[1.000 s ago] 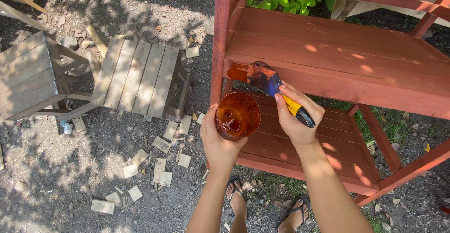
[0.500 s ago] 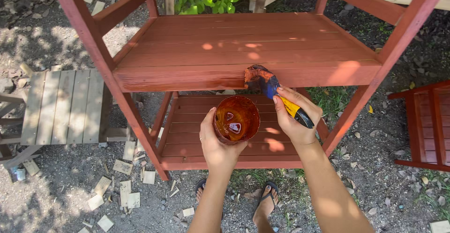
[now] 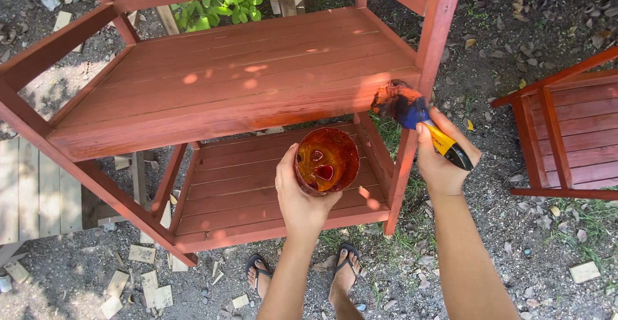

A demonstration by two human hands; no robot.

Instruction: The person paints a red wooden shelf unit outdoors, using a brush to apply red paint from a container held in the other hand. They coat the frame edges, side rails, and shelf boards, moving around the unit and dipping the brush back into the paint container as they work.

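While fingers (image 3: 430,141) wrap paintbrush (image 3: 418,117), cup (image 3: 326,161) alongside

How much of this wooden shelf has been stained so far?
Both boards of the shelf and its frame already look red-brown. In hand: the left hand holds a cup of stain, and the right hand holds the brush against the front right post. Undersides and back faces are hidden, so what is left cannot be judged.

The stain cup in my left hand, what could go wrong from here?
The stain cup sits open in the left hand above the lower shelf and the sandalled feet; tipped, it could spill on both. The loaded paintbrush in the right hand might drip onto the gravel.
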